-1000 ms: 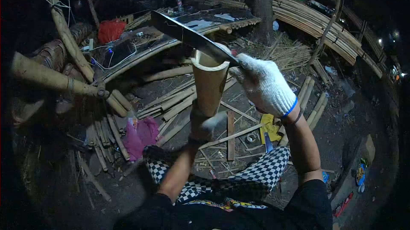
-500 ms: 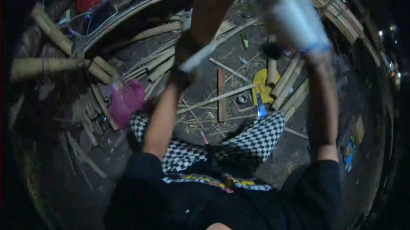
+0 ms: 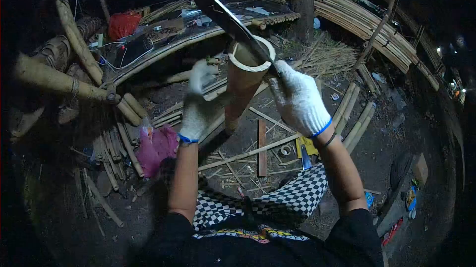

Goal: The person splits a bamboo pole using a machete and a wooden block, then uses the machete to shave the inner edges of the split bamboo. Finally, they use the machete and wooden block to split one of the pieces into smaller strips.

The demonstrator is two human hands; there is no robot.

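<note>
A thick bamboo tube stands nearly upright before me, its pale cut rim facing up. Across that rim lies the dark blade of a machete, pointing up and to the left. My right hand, in a white knit glove with a blue cuff, is closed round the machete's handle, just right of the tube. My left hand, gloved alike, is beside the tube on its left, the fingers raised and apart from the thumb, slightly blurred.
On the ground lie split bamboo strips, a flat brown board, a tape roll and a blue-lit blade near my knee. A pink bag lies left. Bamboo poles are stacked at the back right, and a bamboo-edged platform stands behind.
The view has tilted up, and my hands and the bamboo tube appear lower. My right hand has gone from a blurred raised position to holding the machete across the tube's rim.
</note>
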